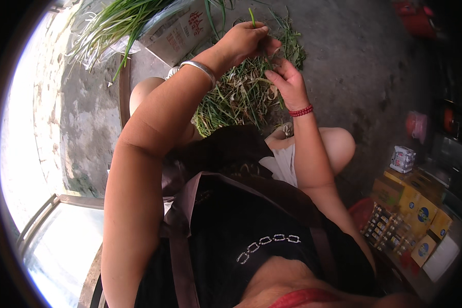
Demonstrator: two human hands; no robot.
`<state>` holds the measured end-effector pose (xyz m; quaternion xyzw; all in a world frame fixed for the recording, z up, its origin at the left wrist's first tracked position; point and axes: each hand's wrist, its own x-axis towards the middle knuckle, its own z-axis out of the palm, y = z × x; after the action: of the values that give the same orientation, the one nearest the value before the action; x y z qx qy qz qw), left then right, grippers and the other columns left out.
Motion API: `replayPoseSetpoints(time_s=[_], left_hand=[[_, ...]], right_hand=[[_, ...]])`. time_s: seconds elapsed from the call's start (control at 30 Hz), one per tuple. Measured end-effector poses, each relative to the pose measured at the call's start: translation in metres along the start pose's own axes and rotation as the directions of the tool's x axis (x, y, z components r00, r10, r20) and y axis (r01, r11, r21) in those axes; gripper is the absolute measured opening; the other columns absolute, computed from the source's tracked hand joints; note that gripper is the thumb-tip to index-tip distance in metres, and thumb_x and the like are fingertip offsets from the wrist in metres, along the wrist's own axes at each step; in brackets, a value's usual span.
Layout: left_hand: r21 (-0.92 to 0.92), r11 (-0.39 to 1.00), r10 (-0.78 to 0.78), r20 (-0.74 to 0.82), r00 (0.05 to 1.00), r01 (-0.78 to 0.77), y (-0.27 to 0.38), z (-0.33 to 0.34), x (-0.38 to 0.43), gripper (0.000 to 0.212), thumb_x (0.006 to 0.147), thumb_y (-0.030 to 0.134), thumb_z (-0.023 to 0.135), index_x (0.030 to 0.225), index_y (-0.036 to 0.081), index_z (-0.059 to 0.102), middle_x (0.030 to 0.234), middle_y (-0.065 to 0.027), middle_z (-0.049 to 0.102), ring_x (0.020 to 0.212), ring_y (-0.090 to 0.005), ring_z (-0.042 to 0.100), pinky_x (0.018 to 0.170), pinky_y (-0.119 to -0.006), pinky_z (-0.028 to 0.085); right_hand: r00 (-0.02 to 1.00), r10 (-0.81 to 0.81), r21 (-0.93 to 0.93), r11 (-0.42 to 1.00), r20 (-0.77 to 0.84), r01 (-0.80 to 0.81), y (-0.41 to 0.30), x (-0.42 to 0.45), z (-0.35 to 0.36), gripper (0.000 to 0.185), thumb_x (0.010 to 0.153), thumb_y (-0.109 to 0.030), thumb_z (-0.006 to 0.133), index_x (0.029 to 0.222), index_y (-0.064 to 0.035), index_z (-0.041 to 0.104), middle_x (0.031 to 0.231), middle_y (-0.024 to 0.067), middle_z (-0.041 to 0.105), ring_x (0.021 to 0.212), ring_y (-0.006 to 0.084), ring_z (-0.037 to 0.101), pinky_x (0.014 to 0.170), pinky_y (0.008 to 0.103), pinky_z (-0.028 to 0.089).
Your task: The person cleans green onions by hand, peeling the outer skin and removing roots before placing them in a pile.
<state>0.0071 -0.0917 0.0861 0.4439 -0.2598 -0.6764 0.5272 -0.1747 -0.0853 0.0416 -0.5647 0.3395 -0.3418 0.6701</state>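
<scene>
My left hand (250, 42), on the arm with a silver bangle, is closed round a green stalk (251, 17) whose end sticks up above the fingers. Just below and to its right, my right hand (290, 81), with a red bead bracelet at the wrist, has its thumb and fingers at the lower part of the greens; whether it pinches them is hard to tell. Under both hands a heap of green and withered leaves and stalks (238, 96) lies on the floor between my feet. A large bunch of green onions (111, 32) rests at the upper left, beside the heap.
A carton (177, 36) bearing writing, with clear plastic on it, stands at the upper left. Yellow cartons (415, 208) and packed bottles or jars (385, 227) are stacked at the right. A glass-topped piece (65, 231) is at the lower left.
</scene>
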Motion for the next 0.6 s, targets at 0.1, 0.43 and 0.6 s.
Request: replayPoseSetpoints(time_s=[0.1, 0.43, 0.6], left_hand=[[-0.053, 0.998, -0.035, 0.014, 0.999, 0.036, 0.004, 0.007, 0.0, 0.03, 0.098, 0.016, 0.041, 0.12, -0.004, 0.04, 0.103, -0.0195, 0.063, 0.092, -0.0258, 0.064, 0.082, -0.035, 0.053], [-0.161, 0.888, 0.369, -0.313, 0.875, -0.432, 0.056, -0.047, 0.016, 0.014, 0.094, 0.019, 0.043, 0.08, 0.016, 0.046, 0.058, 0.0026, 0.043, 0.046, -0.0107, 0.035, 0.04, -0.026, 0.028], [0.051, 0.885, 0.435, -0.441, 0.785, -0.462, 0.071, -0.049, 0.0, 0.014, 0.094, 0.023, 0.045, 0.083, 0.015, 0.048, 0.057, 0.0042, 0.04, 0.043, -0.0081, 0.033, 0.038, -0.024, 0.025]], right_hand=[[0.995, 0.086, -0.007, 0.996, 0.042, -0.086, -0.006, -0.004, 0.007, 0.023, 0.086, -0.011, 0.065, 0.106, -0.0022, 0.06, 0.081, -0.0049, 0.058, 0.067, 0.0021, 0.047, 0.057, 0.0179, 0.038], [0.925, 0.348, 0.092, 0.937, -0.155, -0.337, 0.014, 0.001, -0.043, 0.019, 0.09, -0.018, 0.06, 0.099, -0.0013, 0.06, 0.067, -0.0049, 0.046, 0.054, 0.004, 0.039, 0.046, 0.0205, 0.03], [0.86, 0.457, 0.495, 0.815, -0.227, -0.303, 0.023, 0.002, -0.073, 0.016, 0.092, -0.017, 0.055, 0.098, -0.003, 0.057, 0.061, -0.0042, 0.036, 0.049, 0.0072, 0.03, 0.043, 0.0231, 0.024]])
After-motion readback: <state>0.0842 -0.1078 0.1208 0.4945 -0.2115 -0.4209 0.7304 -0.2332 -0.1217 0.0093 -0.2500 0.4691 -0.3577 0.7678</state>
